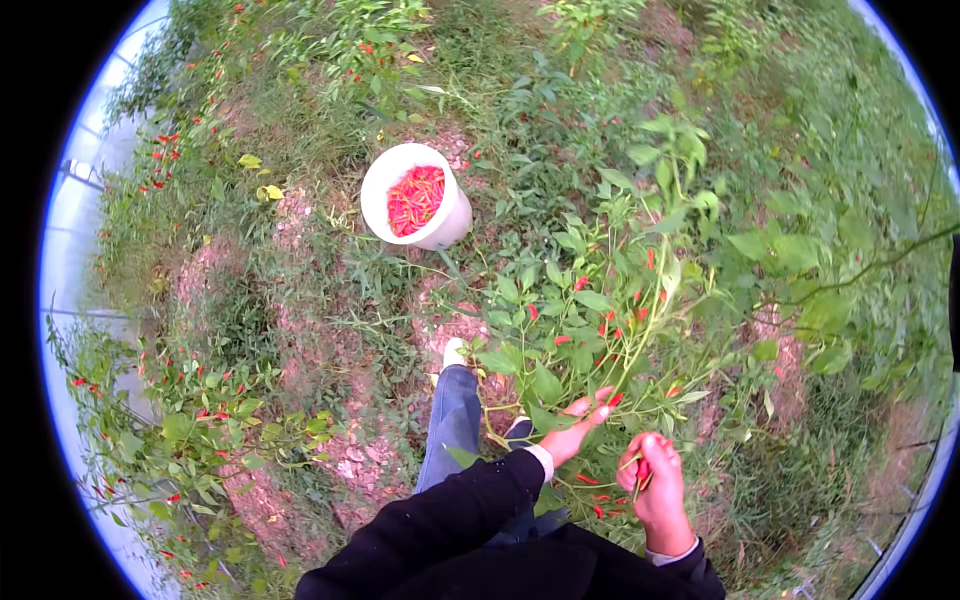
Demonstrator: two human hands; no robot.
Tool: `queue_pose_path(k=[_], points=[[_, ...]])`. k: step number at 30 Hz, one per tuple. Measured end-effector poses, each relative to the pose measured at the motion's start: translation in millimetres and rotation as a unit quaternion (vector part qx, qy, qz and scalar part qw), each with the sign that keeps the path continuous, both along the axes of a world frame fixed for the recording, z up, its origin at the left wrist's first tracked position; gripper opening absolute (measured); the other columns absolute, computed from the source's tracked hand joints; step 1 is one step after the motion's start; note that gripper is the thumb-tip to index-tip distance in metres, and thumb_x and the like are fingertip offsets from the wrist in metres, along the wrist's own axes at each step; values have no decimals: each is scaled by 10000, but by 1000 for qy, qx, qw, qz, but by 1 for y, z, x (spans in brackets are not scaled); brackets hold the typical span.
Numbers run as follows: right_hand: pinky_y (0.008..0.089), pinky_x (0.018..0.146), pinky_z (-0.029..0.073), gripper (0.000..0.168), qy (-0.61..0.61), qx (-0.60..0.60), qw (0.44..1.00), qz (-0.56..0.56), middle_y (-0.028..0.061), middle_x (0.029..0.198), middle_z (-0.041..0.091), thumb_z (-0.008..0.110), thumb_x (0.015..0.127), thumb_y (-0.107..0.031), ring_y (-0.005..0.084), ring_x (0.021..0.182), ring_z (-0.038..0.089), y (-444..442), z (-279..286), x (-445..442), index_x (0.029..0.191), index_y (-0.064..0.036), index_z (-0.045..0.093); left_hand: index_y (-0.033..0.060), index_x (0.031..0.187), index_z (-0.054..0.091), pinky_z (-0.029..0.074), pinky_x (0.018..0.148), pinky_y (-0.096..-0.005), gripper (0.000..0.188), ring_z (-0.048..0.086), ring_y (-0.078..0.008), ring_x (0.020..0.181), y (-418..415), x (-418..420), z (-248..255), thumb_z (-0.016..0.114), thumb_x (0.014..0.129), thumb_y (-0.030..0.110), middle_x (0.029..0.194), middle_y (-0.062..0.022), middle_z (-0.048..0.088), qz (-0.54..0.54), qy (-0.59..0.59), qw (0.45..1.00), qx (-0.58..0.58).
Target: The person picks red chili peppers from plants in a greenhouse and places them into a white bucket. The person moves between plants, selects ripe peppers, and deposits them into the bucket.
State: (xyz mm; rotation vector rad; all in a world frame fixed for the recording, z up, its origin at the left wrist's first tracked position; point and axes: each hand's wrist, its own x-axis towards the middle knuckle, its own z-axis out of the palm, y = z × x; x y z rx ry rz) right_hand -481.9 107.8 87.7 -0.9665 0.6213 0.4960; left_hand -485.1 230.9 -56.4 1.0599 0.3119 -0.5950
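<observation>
My left hand (574, 435) reaches in among the stems of a chilli plant (592, 300), its thumb and fingertips at a red chilli pepper (616, 400). To the right and slightly nearer to me, my right hand (654, 476) is closed around several picked red chillies (643, 471), with green stalks showing between the fingers. More red chillies hang on the plant above and below my hands. A white plastic bucket (457, 217) holding many red chillies stands tilted on the ground ahead, left of the plant.
Another chilli plant with red fruit (217, 416) grows at the left. Weeds and reddish soil (360, 472) lie between the plants. A leafy branch (870, 266) reaches in from the right. My shoe (454, 352) is beside the plant's base. Pale sheeting (67, 247) borders the left side.
</observation>
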Motion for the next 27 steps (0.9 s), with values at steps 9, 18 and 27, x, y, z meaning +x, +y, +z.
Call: queue_pose_path(k=[9,18,27], points=[[337,685,490,170,53,161,976,135,82,817,596,533,868,-220,214,747,588,229,5,186,913,-56,547,39,1230,448,414,894,-360,504,518,-277,1086,22,4,-40,630,780,173,1181,-152,535,-69,-145,974,157],[386,970,369,687,-118,-34,954,274,219,1312,365,594,841,-344,313,1198,403,353,-33,262,1316,55,301,37,1192,481,370,946,-360,448,457,-278,1154,92,5,-41,613,779,150,1258,-128,486,-38,-159,980,117],[323,838,462,202,-234,-411,847,243,118,988,623,543,845,-64,212,938,598,178,-6,99,1028,9,586,42,1079,569,424,820,-269,248,555,-134,901,183,96,32,580,855,147,1017,-24,600,-64,144,987,-26]])
